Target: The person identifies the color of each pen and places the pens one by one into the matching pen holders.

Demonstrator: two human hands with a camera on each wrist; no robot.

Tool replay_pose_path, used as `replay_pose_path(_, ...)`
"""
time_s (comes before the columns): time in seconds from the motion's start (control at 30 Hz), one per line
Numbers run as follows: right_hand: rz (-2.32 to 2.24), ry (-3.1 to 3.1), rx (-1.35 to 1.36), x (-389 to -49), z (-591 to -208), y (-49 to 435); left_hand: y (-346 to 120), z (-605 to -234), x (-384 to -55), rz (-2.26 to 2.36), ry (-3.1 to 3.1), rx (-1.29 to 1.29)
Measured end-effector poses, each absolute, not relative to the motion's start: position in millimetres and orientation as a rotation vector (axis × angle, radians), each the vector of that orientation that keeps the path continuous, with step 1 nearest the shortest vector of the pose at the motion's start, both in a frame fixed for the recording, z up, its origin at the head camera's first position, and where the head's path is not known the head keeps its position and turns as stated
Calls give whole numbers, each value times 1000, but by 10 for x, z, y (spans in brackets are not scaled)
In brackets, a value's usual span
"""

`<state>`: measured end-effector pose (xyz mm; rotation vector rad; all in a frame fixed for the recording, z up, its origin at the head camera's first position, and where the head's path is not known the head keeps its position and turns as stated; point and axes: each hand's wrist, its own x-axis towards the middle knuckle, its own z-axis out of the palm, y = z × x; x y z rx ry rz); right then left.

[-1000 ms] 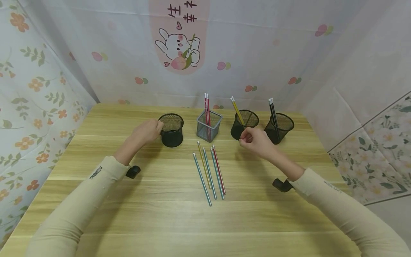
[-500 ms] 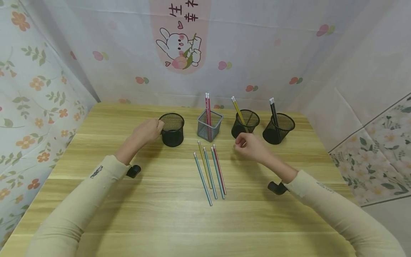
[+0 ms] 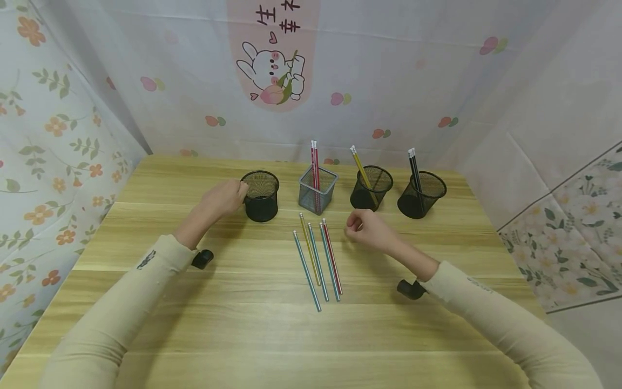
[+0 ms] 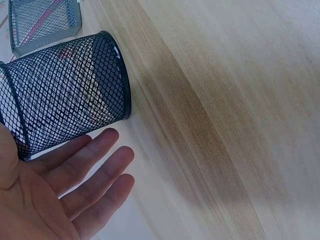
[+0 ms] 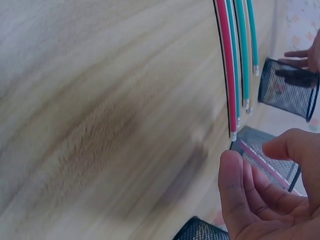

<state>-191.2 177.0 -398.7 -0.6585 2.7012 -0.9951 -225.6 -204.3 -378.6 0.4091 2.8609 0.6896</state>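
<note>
My left hand (image 3: 222, 200) grips the rim of a round black mesh pencil cup (image 3: 261, 209) at the left; the cup stands upright with no pencils showing in it. In the left wrist view the thumb is at the rim and the other fingers (image 4: 102, 195) spread beside the mesh wall. My right hand (image 3: 369, 229) hovers over the table right of a row of loose pencils, holding nothing, fingers loosely bent. Thumb and forefinger stand apart in the right wrist view. The loose pencils include a red pencil (image 3: 332, 256), a yellow pencil (image 3: 310, 248) and three blue pencils (image 3: 307, 273).
A square grey mesh cup (image 3: 308, 201) holds red pencils (image 3: 315, 167). To its right, a round black cup (image 3: 359, 199) holds yellow pencils (image 3: 360, 167), and another black cup (image 3: 410, 206) holds black pencils (image 3: 414, 167). A printed curtain (image 3: 389, 81) hangs behind the table.
My right hand has moved left and toward me, from in front of the cup with yellow pencils to near the loose pencils. The left hand stays at its cup.
</note>
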Motion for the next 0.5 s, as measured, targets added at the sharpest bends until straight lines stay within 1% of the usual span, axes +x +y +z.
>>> replay_pose_path(0.17, -1002, 2676, -672, -1887, -4027, 1716, -2049, -3778, -2250, 659, 2850, 450)
replay_pose_path(0.37, -978, 2690, -650, -1869, -4072, 1655, -2033, -3769, -2250, 728, 2843, 359)
replay_pose_path(0.5, -981, 2669, -653, -1865, -4097, 1615, -2028, -3778, -2255, 716, 2851, 363)
